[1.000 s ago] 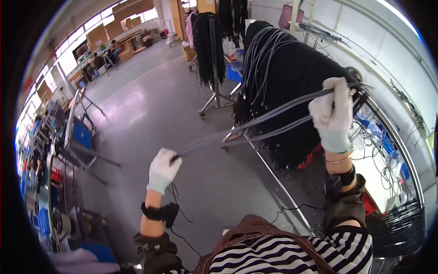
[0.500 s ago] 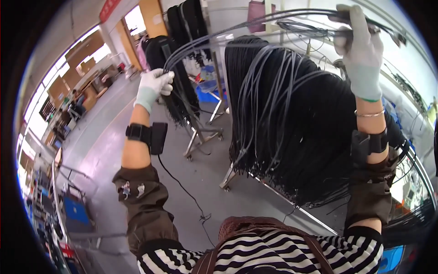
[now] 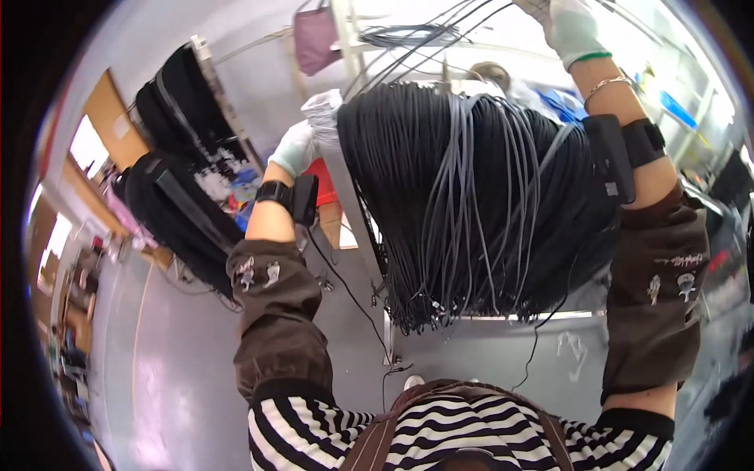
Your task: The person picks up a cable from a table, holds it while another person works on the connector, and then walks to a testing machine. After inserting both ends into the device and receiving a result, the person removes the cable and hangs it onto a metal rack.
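Note:
A large bundle of black and grey cables (image 3: 479, 204) hangs draped over a rack in front of me. My right hand (image 3: 572, 31), in a white glove, is raised at the top edge of the view, its fingertips partly cut off. It grips several loose cables (image 3: 424, 43), which slant down to the left behind the hanging bundle. My left hand (image 3: 294, 149), also gloved, is at the rack's left end beside a crumpled whitish stack (image 3: 322, 118). Its fingers are hidden there, so I cannot see what they hold.
More black cable bundles (image 3: 177, 216) hang on racks at the left. Behind the main rack is a shelf with a coil of cable (image 3: 408, 35) and a mauve bag (image 3: 316, 41). A red bin (image 3: 322, 180) stands near my left wrist. A thin black cord (image 3: 349, 286) trails from my left forearm.
The view has swung toward the rack. My left hand has moved right to the rack's end, and the cables stretched between my hands now dip behind the hanging bundle.

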Demonstrator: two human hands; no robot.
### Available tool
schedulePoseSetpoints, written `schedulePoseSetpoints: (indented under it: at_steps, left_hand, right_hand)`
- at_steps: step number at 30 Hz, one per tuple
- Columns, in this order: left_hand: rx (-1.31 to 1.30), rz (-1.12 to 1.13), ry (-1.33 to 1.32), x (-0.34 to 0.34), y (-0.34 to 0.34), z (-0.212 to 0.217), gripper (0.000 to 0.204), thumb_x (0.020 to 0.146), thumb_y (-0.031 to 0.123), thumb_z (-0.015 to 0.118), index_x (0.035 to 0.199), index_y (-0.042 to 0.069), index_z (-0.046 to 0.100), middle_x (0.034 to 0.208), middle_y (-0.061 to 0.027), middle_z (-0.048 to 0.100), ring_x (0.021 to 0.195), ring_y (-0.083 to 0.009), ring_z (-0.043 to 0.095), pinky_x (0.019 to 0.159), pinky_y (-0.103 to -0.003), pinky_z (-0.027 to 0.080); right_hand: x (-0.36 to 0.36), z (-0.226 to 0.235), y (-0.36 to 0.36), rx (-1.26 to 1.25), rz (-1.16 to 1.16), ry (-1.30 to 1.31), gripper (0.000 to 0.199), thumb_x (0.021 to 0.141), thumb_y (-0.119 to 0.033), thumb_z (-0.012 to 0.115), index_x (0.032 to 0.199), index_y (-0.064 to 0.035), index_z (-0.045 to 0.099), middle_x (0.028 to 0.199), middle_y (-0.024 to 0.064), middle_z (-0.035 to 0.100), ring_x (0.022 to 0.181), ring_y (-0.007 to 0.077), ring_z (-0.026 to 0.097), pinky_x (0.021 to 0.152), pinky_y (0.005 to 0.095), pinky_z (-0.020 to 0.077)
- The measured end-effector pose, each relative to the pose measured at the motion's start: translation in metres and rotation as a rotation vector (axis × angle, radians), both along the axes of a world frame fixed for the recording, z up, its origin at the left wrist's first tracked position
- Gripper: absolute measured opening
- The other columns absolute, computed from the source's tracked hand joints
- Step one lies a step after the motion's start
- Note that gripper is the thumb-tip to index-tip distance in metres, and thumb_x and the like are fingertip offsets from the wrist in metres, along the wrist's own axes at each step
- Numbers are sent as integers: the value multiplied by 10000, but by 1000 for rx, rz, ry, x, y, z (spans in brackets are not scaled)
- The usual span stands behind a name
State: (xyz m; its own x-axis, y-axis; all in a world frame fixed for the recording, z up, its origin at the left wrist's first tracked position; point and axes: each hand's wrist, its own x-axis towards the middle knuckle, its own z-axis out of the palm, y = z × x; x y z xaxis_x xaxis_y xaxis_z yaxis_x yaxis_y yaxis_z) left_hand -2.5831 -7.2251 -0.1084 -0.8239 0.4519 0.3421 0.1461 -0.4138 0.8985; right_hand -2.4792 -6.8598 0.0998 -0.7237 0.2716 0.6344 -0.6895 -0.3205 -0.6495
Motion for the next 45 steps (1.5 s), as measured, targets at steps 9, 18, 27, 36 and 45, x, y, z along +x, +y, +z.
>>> schedulePoseSetpoints:
  at_steps: [9, 18, 27, 36, 45]
  left_hand:
    - [141, 88, -96, 9, 8, -52, 343, 856, 98, 443, 1190, 18, 449, 1149, -79, 536, 1032, -199, 509, 895, -280, 395]
    - [188, 360, -208, -15, 31, -26, 448, 907, 340, 439, 1256, 59, 420, 1196, -47, 511, 1067, -186, 517, 878, -292, 434]
    - [240, 550, -196, 21, 55, -41, 509, 910, 408, 423, 1232, 14, 434, 1180, -56, 517, 1024, -183, 532, 872, -309, 438]
    - [-82, 788, -155, 56, 59, -46, 792, 813, 631, 420, 1260, -23, 414, 1210, -101, 481, 1070, -184, 472, 911, -280, 370]
    - [-169, 797, -69, 12, 38, -80, 792, 815, 655, 375, 1110, -65, 519, 987, -58, 573, 841, -140, 529, 751, -248, 428]
  right_hand:
    - [74, -7, 63, 223, -439, 177, 228, 844, -192, 569, 872, 33, 543, 807, 166, 605, 692, 226, 635, 595, 296, 539]
    - [40, 0, 19, 296, -521, 146, 248, 844, -176, 552, 774, 62, 566, 685, 130, 609, 529, 189, 609, 536, 283, 540]
    - [190, -118, -36, 962, -790, 444, 179, 803, -136, 577, 897, 15, 595, 759, 95, 610, 618, 174, 603, 583, 234, 497]
    - [168, -200, -55, 1436, -441, 702, 302, 637, -88, 701, 895, 18, 586, 880, 151, 570, 668, 239, 600, 571, 262, 503]
    - [154, -183, -31, 1013, -264, 168, 225, 760, 10, 589, 983, 37, 587, 919, 139, 598, 692, 185, 610, 602, 251, 501]
